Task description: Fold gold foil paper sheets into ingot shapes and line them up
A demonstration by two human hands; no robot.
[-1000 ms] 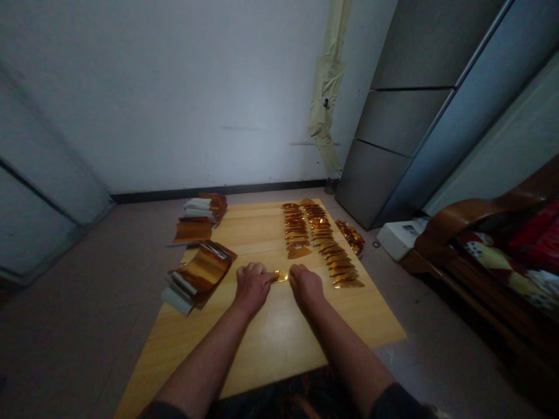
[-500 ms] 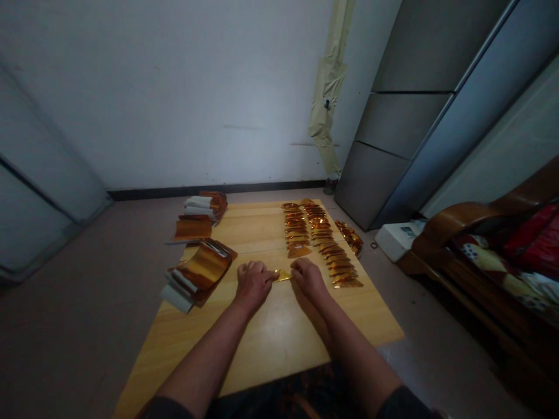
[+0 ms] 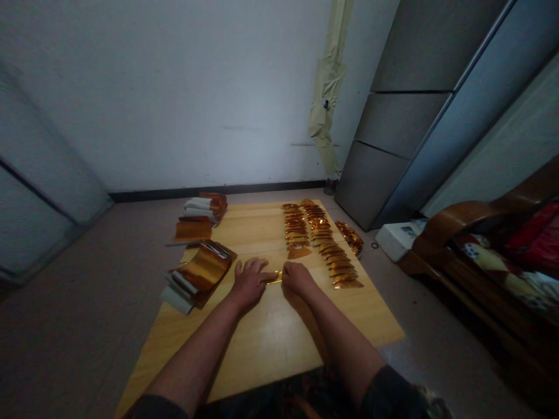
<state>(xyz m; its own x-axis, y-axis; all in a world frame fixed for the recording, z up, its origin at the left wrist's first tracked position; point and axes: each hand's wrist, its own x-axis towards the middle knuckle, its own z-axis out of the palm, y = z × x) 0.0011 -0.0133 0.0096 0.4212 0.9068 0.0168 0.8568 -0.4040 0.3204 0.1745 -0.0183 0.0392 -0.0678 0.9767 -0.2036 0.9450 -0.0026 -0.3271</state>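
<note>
A small folded piece of gold foil paper (image 3: pixel 274 279) lies on the wooden table between my two hands. My left hand (image 3: pixel 251 280) rests at its left end, fingers spread, with one digit stretched along the foil and pressing on it. At the other end, the curled fingers of my right hand (image 3: pixel 297 277) pinch the piece and hide part of it. Folded gold foil pieces (image 3: pixel 335 256) stand in two rows past my right hand, overlapping one another. To the left of my left hand is a fanned stack of gold foil sheets (image 3: pixel 205 265) with pale backs.
A second pile of foil sheets (image 3: pixel 194 228) sits at the table's (image 3: pixel 271 343) far left edge. More gold pieces (image 3: pixel 349 237) are heaped beyond the right edge, below table level. A grey refrigerator (image 3: pixel 384 151), a white box (image 3: pixel 395 240) and a wooden seat (image 3: pixel 458 227) stand to the right.
My right hand has moved left along the foil, closer to my left hand. My left hand has shifted slightly left and its fingers have spread. Less of the foil shows.
</note>
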